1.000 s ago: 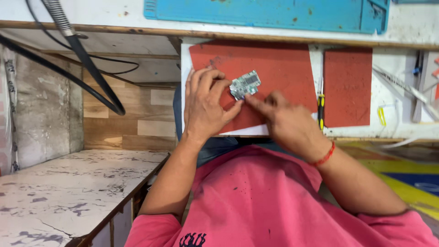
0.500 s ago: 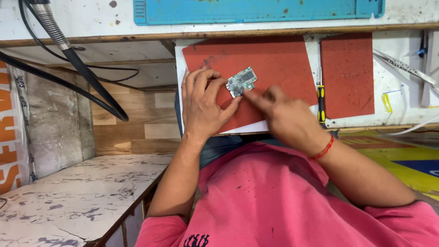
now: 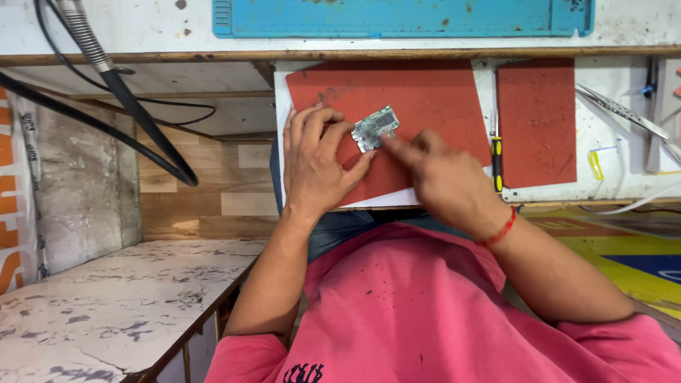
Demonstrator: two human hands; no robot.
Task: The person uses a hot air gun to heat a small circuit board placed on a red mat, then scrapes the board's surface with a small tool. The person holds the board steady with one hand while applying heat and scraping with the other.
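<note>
A small greenish-grey circuit board [image 3: 376,128] lies on a red mat [image 3: 418,96] on the white workbench. My left hand [image 3: 316,159] rests flat on the mat and pins the board's left edge with its fingertips. My right hand [image 3: 443,181], with a red thread band at the wrist, reaches in from the right. Its fingers are pinched together and touch the board's right edge; whether they hold a small tool I cannot tell.
A yellow-handled screwdriver [image 3: 496,159] lies just right of the mat, then a second red mat [image 3: 537,120]. Tweezers [image 3: 621,110] and white wires lie at the far right. A blue mat [image 3: 401,18] lies beyond. Black cables [image 3: 142,117] hang left, above a paint-stained table [image 3: 106,305].
The view has shifted slightly, so the bench sits a little lower and to the right. Both hands stay on the board; the right fingers have shifted a little along its edge.
</note>
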